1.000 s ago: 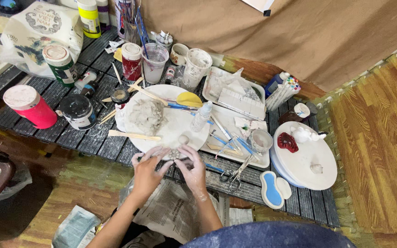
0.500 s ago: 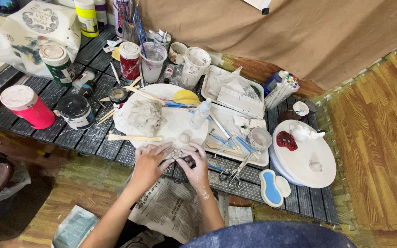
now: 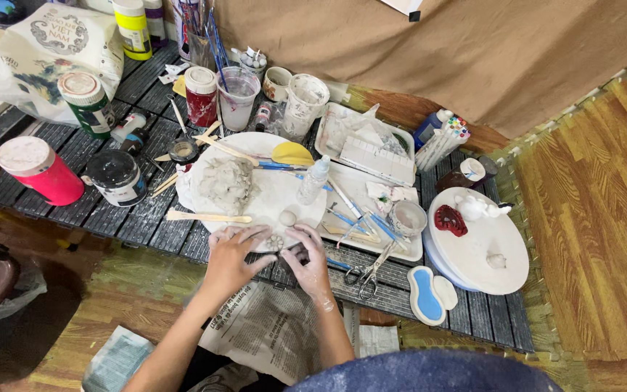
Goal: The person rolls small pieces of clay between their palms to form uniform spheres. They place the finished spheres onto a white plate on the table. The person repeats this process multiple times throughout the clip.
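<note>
Both hands meet at the plate's [image 3: 255, 145] near rim. The left hand [image 3: 232, 254] and right hand [image 3: 309, 266] pinch a clay piece [image 3: 276, 242] between their fingertips. 1 clay ball [image 3: 287, 217] lies just beyond; newspaper [image 3: 270, 327] below the wrists.

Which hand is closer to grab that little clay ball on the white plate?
Probably the right hand. The little clay ball lies on the white plate just above its fingertips, while the left hand sits slightly further off. Both hands are busy pinching a small clay piece.
</note>
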